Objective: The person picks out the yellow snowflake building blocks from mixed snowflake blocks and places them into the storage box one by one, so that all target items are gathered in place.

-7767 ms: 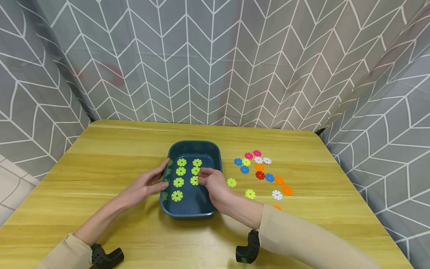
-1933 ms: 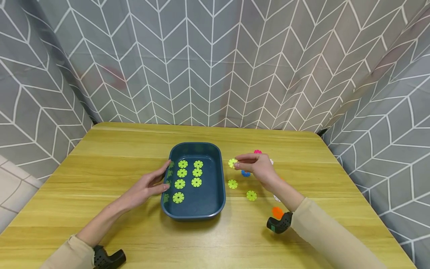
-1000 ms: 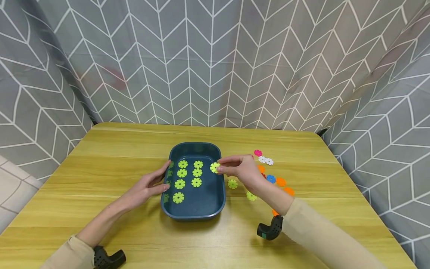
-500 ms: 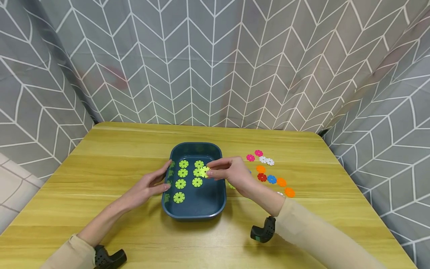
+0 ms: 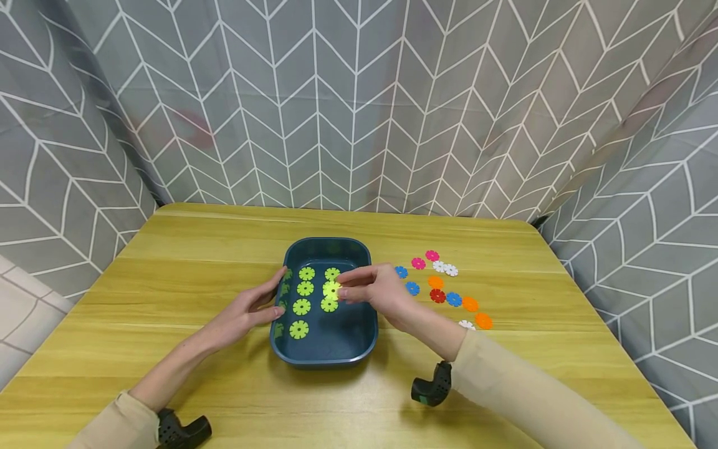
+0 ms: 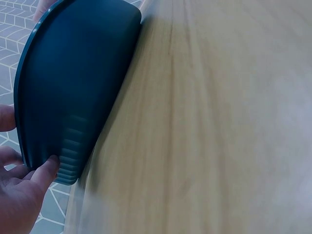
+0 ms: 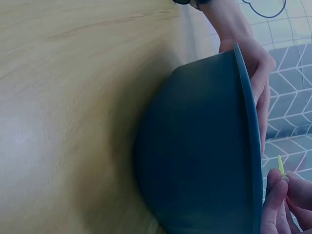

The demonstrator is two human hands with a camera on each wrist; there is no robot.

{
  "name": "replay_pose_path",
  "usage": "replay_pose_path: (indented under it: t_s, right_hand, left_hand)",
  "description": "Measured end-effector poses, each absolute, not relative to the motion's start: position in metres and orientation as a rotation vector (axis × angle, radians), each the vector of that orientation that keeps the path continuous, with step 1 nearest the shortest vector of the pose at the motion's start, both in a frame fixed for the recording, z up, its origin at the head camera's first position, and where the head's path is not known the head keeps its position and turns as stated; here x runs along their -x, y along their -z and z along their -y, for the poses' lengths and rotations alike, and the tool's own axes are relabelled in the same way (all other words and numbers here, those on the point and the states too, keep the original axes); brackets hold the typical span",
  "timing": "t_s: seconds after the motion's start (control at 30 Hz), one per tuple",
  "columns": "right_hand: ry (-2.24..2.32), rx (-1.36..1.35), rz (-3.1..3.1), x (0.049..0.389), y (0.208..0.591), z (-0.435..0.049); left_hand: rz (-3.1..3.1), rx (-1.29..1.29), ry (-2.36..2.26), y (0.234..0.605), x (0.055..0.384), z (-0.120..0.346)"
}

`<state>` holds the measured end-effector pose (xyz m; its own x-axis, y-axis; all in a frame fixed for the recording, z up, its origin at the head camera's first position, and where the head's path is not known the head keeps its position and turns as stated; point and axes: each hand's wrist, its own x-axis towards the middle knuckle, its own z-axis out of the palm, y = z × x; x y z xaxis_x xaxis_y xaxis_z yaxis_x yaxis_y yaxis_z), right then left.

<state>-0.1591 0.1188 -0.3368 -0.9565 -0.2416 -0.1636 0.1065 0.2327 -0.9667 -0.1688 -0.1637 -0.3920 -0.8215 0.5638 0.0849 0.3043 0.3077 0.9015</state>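
A dark blue rectangular tray [image 5: 348, 337] stands on the table. My left hand [image 5: 247, 308] holds its left side, thumb and fingers at the rim; in the left wrist view the fingers [image 6: 46, 170] press against the tray wall. Between thumb and fingertips my right hand [image 5: 381, 292] pinches a yellow-green notched plastic disc [image 5: 330, 290] over the tray, overlapping the right column of discs. The disc's thin edge [image 7: 281, 165] shows in the right wrist view. Inside the tray, matching yellow-green discs [image 5: 299, 330] lie flat in two columns, the left one longer.
Right of the tray lie loose notched discs: pink [image 5: 432, 255], white [image 5: 450, 270], blue [image 5: 412, 288], red [image 5: 437, 295] and orange [image 5: 470, 304]. My right forearm covers part of the table [image 5: 269, 411] there. A patterned grey curtain [image 5: 348, 125] hangs behind the table.
My right hand left the tray, picked up a yellow-green disc from the table at the right and carried it left over the tray's right column. My left hand stays on the rim.
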Motion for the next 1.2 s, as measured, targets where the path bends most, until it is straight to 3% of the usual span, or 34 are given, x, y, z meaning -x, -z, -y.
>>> replay_pose_path:
  t_s: [1.2]
  right_hand:
    - [1.327, 0.349, -2.304, 0.160, 0.342, -0.093]
  left_hand:
    - [-2.339, -0.783, -1.513, 0.392, 0.169, 0.163]
